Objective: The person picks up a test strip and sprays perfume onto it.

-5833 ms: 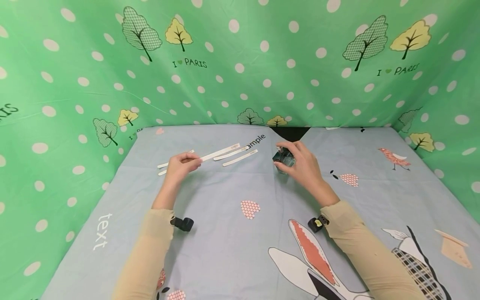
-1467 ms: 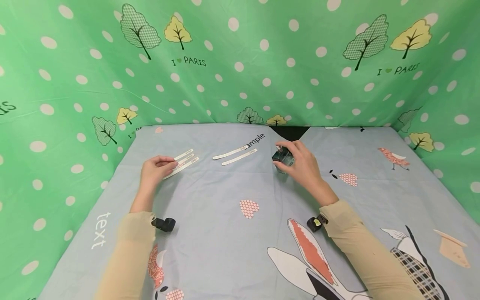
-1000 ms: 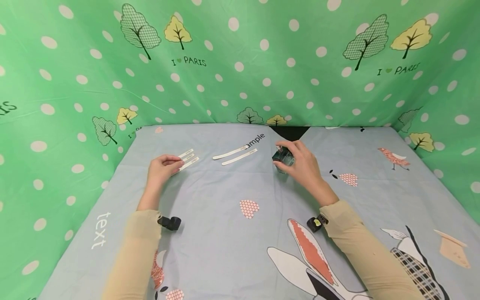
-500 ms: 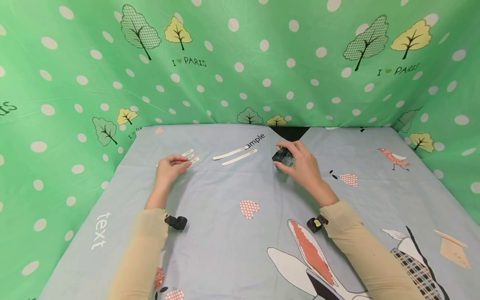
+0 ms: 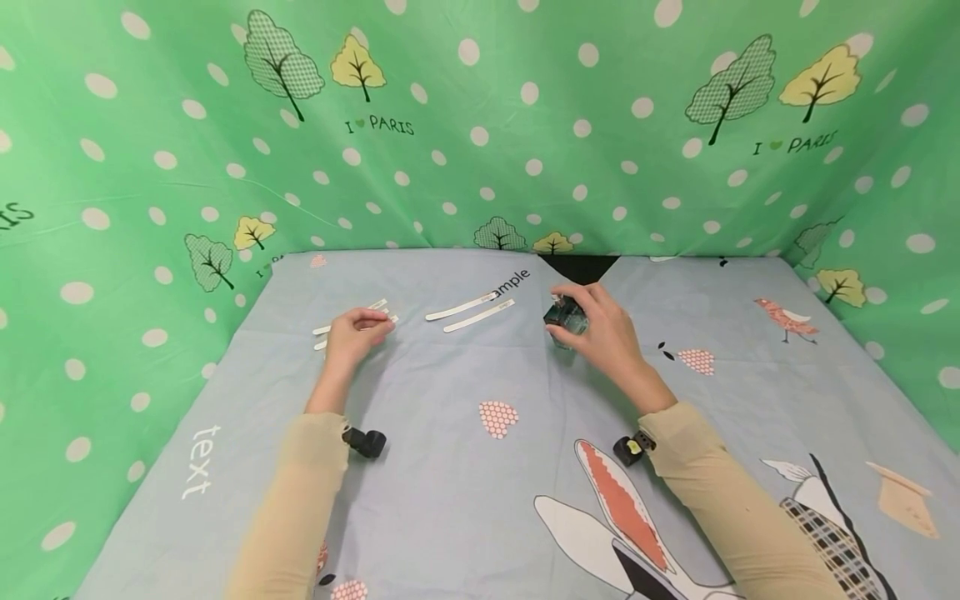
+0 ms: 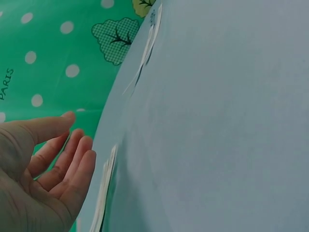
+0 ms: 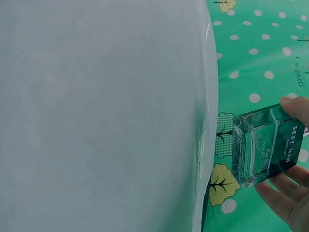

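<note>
My right hand [image 5: 606, 335] grips a glass perfume bottle [image 7: 268, 145] with a dark green upper part, thumb on one side and fingers on the other. The bottle is tilted in the right wrist view, and its label reads "SEXY MAN". My left hand [image 5: 352, 337] hovers over a group of white paper scent strips [image 5: 322, 331] at the left, hiding their middles. Its thumb and loosely bent fingers stand apart with nothing between them in the left wrist view. To the right of that hand lie two more strips, an upper strip [image 5: 453, 309] and a lower strip [image 5: 480, 316].
A grey-blue printed cloth [image 5: 435, 467] covers the table. Behind it hangs a green dotted curtain [image 5: 450, 183], which also runs along both sides. Black wrist cameras sit on both forearms.
Earliest, my left hand held a strip; by 1.5 seconds ago that strip lay with the left group. Since then the left hand has moved right, empty. The right hand and bottle have stayed put.
</note>
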Motion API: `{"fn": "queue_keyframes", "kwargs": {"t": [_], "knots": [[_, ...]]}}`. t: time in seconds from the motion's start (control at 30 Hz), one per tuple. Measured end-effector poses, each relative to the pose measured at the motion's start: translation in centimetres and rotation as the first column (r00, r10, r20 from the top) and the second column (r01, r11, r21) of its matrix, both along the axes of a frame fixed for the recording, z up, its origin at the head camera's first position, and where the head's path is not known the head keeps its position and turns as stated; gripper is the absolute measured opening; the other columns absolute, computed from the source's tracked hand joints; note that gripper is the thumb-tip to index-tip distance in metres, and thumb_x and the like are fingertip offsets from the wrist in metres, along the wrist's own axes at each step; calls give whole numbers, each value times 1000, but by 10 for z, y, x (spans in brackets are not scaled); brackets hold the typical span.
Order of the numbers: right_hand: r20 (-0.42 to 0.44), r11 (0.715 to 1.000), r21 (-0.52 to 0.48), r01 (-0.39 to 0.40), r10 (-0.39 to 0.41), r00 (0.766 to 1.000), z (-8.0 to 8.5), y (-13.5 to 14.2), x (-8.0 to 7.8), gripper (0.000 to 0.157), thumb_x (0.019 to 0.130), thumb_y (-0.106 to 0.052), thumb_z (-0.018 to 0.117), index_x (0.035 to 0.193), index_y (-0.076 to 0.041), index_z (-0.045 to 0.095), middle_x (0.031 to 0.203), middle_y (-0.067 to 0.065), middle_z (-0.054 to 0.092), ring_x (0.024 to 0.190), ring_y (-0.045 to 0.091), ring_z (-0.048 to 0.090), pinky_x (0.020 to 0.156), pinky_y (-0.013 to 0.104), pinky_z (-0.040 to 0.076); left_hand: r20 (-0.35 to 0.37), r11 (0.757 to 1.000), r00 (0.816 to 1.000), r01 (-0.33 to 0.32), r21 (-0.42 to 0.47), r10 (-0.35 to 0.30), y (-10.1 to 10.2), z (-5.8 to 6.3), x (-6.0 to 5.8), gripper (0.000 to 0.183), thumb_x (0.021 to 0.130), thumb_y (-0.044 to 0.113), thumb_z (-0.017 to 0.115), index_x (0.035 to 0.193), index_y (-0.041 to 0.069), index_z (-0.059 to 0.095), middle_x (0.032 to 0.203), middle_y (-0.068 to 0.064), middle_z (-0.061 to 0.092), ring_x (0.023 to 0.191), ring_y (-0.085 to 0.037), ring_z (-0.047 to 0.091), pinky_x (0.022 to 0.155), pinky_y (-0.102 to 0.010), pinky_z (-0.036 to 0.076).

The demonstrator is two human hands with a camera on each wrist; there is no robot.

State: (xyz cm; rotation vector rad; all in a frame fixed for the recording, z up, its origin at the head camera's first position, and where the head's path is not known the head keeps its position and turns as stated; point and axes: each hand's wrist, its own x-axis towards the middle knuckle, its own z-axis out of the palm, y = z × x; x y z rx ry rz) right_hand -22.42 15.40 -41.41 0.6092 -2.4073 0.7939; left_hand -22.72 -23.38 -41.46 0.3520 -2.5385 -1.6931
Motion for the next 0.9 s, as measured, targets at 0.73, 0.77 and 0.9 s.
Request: {"fn": "queue_keyframes", "kwargs": {"t": [0.73, 0.77, 0.9], "knots": [[13, 1000, 5, 3, -3, 1000, -1, 0, 0, 57, 78, -28, 86, 129, -23, 61, 111, 12, 61, 80, 27, 61, 58, 41, 50, -59, 999, 998, 20, 29, -18, 23, -8, -12, 33, 89, 6, 72, 118, -5, 66, 115, -24, 71, 71, 10, 61, 67, -8, 53], [13, 1000, 6, 3, -3, 1000, -1, 0, -1, 57, 78, -28, 86, 129, -23, 61, 111, 12, 62, 80, 27, 61, 58, 41, 50, -62, 999, 998, 26, 31, -24, 24, -9, -13, 34, 89, 6, 72, 119, -6, 65, 117, -24, 70, 71, 10, 61, 67, -8, 53], [11, 1000, 8, 2, -3, 1000, -1, 0, -1, 57, 78, -28, 86, 129, -23, 62, 111, 12, 62, 80, 27, 61, 58, 41, 50, -63, 999, 997, 35, 36, -32, 27, -11, -17, 35, 89, 7, 72, 121, -5, 65, 120, -26, 68, 71, 10, 62, 68, -7, 53]]}}
